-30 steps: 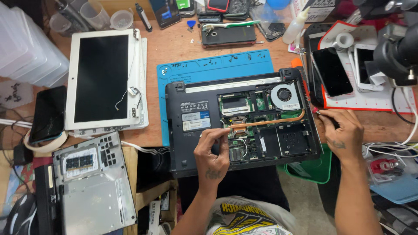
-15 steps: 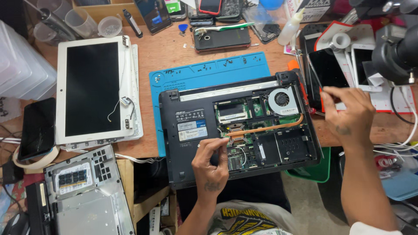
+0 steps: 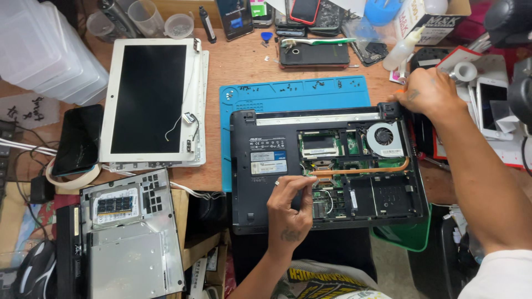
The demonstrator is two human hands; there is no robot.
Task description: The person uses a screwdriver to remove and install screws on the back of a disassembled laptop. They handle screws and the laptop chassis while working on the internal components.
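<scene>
My right hand (image 3: 429, 94) has moved up to the laptop (image 3: 327, 166) corner, fingers curled on it; my left hand (image 3: 288, 213) fingers pinch at the copper heat pipe (image 3: 360, 170).

1. One view only: the camera on your head, looking steeply down, almost top-down, at the worktop (image 3: 233, 66).
2. Close range: the opened laptop base (image 3: 327, 166) sits centre frame, within your arms' reach.
3. Your forearms enter from the bottom and right edges.
4. No second view, so no overlap.
</scene>
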